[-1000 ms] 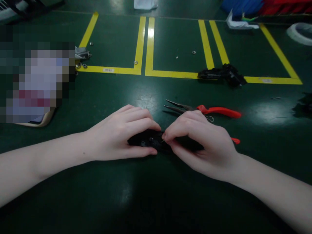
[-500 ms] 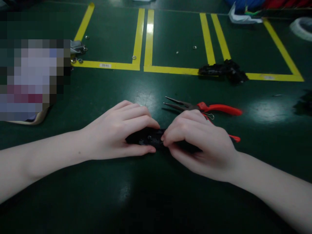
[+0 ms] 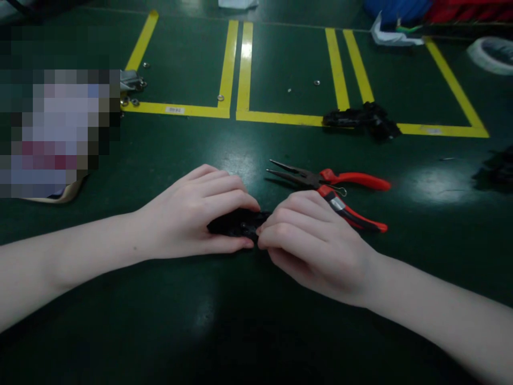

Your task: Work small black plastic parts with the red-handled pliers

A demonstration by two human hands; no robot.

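Observation:
A small black part (image 3: 234, 224) lies on the dark green table under my hands; its exact kind is too dark to make out. My left hand (image 3: 200, 214) grips it between thumb and fingers from the left. At its right end, my right hand (image 3: 308, 235) is closed in a pinch, and whatever sits between the fingertips is hidden. Just beyond my right hand lie needle-nose pliers (image 3: 306, 176) with red handles, their jaws apart and pointing left.
Behind the pliers a black assembly (image 3: 364, 120) rests across yellow tape (image 3: 280, 116). Several small metal rings (image 3: 220, 98) are scattered further back. A roll of tape (image 3: 491, 55) stands far right, a dark object (image 3: 497, 168) at the right edge. The left side holds a blurred-out item (image 3: 60, 133).
My right hand has shifted slightly left and turned over the black part's end, uncovering more of the pliers' lower handle. My left hand keeps its grip. The view has shifted a little.

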